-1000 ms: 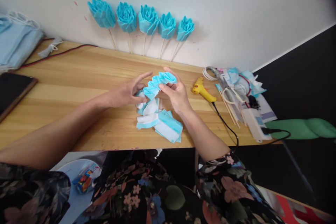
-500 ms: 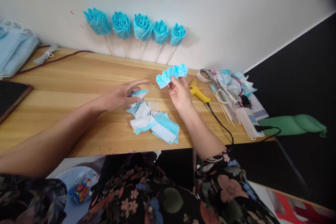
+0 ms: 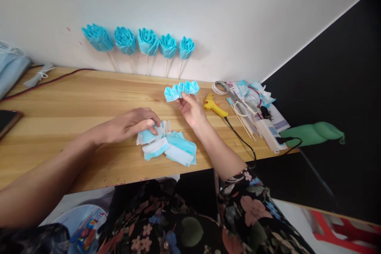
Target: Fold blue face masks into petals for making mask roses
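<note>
A pleated strip of light blue fabric [image 3: 181, 90], folded into several pointed petals, is pinched between the thumb and fingers of my right hand [image 3: 193, 110], raised off the table. My left hand [image 3: 138, 122] hovers at the left end of a pile of loose blue and white fabric pieces [image 3: 180, 147]. Its fingers are loosely bent and apart, with no piece visibly gripped; the fingertips partly cover the nearest piece [image 3: 145, 137]. Against the wall behind lean several finished blue fabric roses [image 3: 148, 43] on thin sticks.
Right of my right hand lies a yellow glue gun [image 3: 214, 106] with a black cord. Beyond it are a tape roll [image 3: 220, 87], scissors [image 3: 240, 107], wooden sticks [image 3: 242, 121] and a white power strip [image 3: 270, 135]. A dark tablet-like object [image 3: 8, 121] lies far left.
My left hand has come down and nearer to me, and the piece it held now lies on the pile. My right hand still holds the pleated strip. The whole view has shifted slightly.
</note>
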`<state>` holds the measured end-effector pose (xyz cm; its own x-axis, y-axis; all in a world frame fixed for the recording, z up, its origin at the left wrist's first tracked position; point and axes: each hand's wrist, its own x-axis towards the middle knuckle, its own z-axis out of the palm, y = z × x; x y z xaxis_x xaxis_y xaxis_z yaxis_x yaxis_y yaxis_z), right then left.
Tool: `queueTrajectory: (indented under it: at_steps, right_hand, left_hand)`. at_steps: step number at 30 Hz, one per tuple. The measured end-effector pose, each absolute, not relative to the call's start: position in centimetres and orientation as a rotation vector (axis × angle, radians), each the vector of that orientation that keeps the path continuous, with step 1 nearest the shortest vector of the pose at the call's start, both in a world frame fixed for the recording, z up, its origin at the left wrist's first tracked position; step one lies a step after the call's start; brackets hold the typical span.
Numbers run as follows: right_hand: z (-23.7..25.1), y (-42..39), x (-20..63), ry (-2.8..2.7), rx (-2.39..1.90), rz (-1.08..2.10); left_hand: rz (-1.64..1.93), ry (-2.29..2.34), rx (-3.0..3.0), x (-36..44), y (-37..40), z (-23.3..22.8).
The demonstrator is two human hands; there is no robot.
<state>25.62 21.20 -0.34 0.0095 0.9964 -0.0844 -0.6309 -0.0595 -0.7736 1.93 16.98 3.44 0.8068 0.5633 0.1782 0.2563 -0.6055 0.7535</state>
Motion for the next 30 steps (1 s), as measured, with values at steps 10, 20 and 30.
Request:
queueTrajectory:
  at_steps: [10,20,30]
  right_hand:
    - [-0.3,20.5,25.1,-0.778,-0.805,1.485]
    - [-0.8,19.0,23.4,-0.907,-0.798,1.629]
    - [0.1,18.6,24.0,-1.025,-0.75,1.717]
  left_hand:
    - [1.029,1.104,2.092,2.3,17.9,1.7]
    - [0.908,1.081,1.774,2.6,18.1,1.0]
    - [1.018,1.163,1.594,2.4,18.3,1.2]
